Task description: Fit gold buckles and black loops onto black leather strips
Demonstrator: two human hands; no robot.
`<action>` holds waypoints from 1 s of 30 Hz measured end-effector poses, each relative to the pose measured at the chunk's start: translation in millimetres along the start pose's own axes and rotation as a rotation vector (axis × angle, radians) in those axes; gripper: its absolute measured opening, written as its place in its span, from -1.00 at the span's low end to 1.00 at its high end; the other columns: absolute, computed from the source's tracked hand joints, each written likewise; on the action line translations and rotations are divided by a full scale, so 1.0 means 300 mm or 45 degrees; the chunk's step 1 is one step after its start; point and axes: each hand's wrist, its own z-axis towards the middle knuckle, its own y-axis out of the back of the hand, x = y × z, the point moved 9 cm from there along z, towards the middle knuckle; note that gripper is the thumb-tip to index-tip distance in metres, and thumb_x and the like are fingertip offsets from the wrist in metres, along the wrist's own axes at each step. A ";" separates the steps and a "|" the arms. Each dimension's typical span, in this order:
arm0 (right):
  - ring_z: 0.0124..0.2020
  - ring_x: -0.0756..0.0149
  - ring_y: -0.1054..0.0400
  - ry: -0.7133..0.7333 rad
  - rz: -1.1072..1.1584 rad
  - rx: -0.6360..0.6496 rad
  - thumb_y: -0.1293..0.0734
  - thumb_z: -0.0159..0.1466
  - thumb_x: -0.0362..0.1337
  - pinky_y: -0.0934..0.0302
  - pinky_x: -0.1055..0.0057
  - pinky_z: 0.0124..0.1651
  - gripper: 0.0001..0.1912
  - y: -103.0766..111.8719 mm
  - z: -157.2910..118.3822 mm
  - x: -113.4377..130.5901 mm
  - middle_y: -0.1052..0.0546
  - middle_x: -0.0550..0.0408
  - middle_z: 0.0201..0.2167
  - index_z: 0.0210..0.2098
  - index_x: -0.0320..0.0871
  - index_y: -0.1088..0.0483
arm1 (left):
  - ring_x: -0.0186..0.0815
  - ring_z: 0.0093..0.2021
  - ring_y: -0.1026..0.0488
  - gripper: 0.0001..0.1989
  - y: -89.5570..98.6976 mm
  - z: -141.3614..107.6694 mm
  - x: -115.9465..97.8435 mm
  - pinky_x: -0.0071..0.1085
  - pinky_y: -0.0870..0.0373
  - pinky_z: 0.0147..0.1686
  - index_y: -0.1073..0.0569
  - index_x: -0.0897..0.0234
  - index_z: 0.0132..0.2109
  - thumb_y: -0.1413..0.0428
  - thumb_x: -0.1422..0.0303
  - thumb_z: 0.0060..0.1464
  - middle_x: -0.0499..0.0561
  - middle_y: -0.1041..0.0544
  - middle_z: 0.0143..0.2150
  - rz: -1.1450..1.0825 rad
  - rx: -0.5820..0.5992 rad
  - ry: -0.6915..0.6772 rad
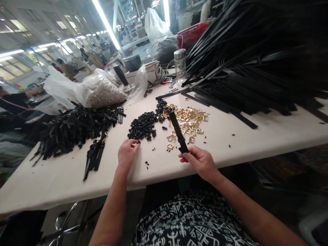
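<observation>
My right hand [198,162] pinches the lower end of a short black strap [176,126], which tilts up and away over the table. A small black loop sits around the strap near my fingers. My left hand [127,152] is closed at the fingertips on a small black loop [138,142], partly hidden by the fingers. Just beyond it lies a heap of black loops [143,125]. Gold buckles [191,118] are piled behind and to the right of the strap.
Black straps with gold fittings [74,131] are heaped at left, beside a plastic bag [102,90]. Long black strips [243,82] cover the right back. A glass bottle [180,66] stands behind the buckles. Tiny black bits dot the pale table [164,171]. People work in the background.
</observation>
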 end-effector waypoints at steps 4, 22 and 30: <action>-0.53 0.35 -0.46 0.007 -0.064 -0.005 -0.32 0.29 -0.10 -0.32 0.47 -0.43 -0.73 -0.003 0.006 0.013 -0.55 0.08 -0.51 -0.40 -0.17 -0.44 | -0.20 -0.32 -0.44 -0.88 -0.022 0.026 0.007 -0.23 -0.35 -0.16 -0.54 0.24 -0.41 -0.13 0.33 0.00 0.04 -0.51 -0.33 0.029 0.030 -0.007; -0.55 0.44 -0.28 0.150 -0.398 -0.097 -0.32 0.30 -0.13 -0.11 0.50 -0.46 -0.67 -0.015 -0.024 0.119 -0.40 0.19 -0.59 -0.52 -0.14 -0.27 | -0.53 -0.48 -0.40 -0.73 -0.221 -0.227 -0.455 -0.64 -0.39 -0.43 -0.58 0.22 -0.26 -0.42 0.35 -0.17 -0.09 -0.52 -0.37 -1.997 0.491 0.477; -0.53 0.43 -0.30 0.135 -0.399 -0.064 -0.32 0.31 -0.17 -0.10 0.49 -0.43 -0.73 0.005 -0.044 0.142 -0.47 0.17 -0.54 -0.47 -0.16 -0.37 | -0.46 -0.39 -0.45 -0.78 -0.186 -0.220 -0.458 -0.58 -0.42 -0.38 -0.61 0.18 -0.21 -0.37 0.33 -0.06 -0.05 -0.58 -0.32 -1.765 0.495 0.221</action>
